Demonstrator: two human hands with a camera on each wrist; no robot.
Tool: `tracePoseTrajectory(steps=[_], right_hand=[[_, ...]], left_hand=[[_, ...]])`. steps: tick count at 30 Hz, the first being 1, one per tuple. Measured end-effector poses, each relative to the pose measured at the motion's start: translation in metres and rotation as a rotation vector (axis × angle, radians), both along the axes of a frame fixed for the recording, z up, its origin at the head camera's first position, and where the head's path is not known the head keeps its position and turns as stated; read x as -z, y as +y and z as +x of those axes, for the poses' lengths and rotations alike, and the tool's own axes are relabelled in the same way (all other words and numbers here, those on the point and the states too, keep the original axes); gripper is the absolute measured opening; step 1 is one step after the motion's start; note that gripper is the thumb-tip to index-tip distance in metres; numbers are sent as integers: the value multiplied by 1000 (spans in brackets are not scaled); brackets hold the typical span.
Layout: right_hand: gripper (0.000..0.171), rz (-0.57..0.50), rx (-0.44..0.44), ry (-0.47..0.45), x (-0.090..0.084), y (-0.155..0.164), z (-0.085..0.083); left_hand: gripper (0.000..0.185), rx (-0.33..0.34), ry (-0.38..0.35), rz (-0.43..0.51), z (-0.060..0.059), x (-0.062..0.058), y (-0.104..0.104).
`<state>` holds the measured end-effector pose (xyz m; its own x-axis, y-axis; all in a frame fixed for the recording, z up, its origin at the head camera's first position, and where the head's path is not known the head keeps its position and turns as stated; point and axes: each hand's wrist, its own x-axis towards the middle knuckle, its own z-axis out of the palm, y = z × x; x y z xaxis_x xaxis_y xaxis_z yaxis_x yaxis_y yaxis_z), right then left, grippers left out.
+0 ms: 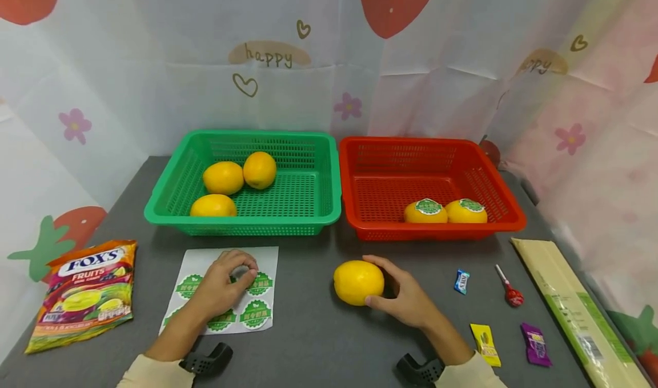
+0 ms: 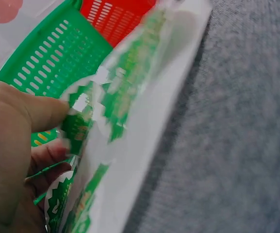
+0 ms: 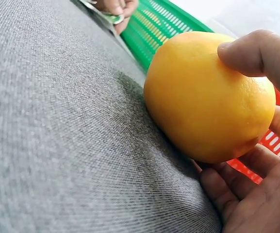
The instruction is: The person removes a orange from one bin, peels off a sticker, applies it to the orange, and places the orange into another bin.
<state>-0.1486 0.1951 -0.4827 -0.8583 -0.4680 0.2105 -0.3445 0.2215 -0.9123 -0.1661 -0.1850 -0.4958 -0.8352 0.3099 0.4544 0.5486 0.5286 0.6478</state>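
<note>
My left hand [image 1: 226,282] is over a white sheet [image 1: 197,256] of round green-and-white stickers. In the left wrist view, thumb and fingers pinch the edge of a sticker [image 2: 79,119] that stands up from the sheet. On the grey table to the right, my right hand [image 1: 406,296] grips a yellow lemon [image 1: 358,283], thumb on the near side and fingers round the far side. No sticker shows on the visible part of its skin. Close up in the right wrist view, the lemon [image 3: 205,97] sits against the cloth, with the thumb on top.
Behind the sheet, a green basket [image 1: 257,221] holds 3 plain lemons. The red basket [image 1: 437,228] beside it contains two lemons with green stickers. A candy bag [image 1: 84,296] lies far left; a lollipop [image 1: 511,291], several small wrapped candies and a long flat package [image 1: 576,302] lie right.
</note>
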Motion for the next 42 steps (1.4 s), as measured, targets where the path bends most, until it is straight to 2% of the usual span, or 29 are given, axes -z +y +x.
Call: tracePoseTrajectory(steps=[4, 8, 10, 12, 17, 19, 20, 22, 26, 30, 36, 42], right_hand=[[65, -18, -2, -10, -2, 1, 0], [66, -27, -8, -4, -1, 2, -1], [67, -27, -12, 5, 0, 2, -2], [66, -22, -15, 13, -4, 0, -1], [62, -11, -16, 18, -25, -9, 8], [62, -9, -7, 15, -30, -11, 10], [62, -10, -4, 14, -29, -11, 11], [61, -13, 3, 22, -29, -11, 12], [65, 2, 26, 41, -14, -6, 6], [73, 37, 39, 57, 1, -3, 2], [77, 63, 48, 56, 4, -3, 2], [75, 53, 37, 77, 4, -6, 3]], left_hand=[[4, -15, -31, 18, -1, -2, 1], [5, -37, -80, 31, 0, -4, 2], [4, -39, -75, 46, 1, -7, 3], [7, -29, -21, 73, 2, -12, 4], [20, 9, 155, 164, 19, -58, 18], [22, 28, 172, 190, 25, -74, 25], [23, 40, 171, 200, 25, -76, 28], [25, 67, 158, 218, 23, -77, 32], [25, 126, 101, 237, 16, -78, 45], [18, 166, 19, 254, 14, -86, 63], [7, 200, -94, 225, 10, -88, 95], [5, 248, -120, 181, 4, -83, 123]])
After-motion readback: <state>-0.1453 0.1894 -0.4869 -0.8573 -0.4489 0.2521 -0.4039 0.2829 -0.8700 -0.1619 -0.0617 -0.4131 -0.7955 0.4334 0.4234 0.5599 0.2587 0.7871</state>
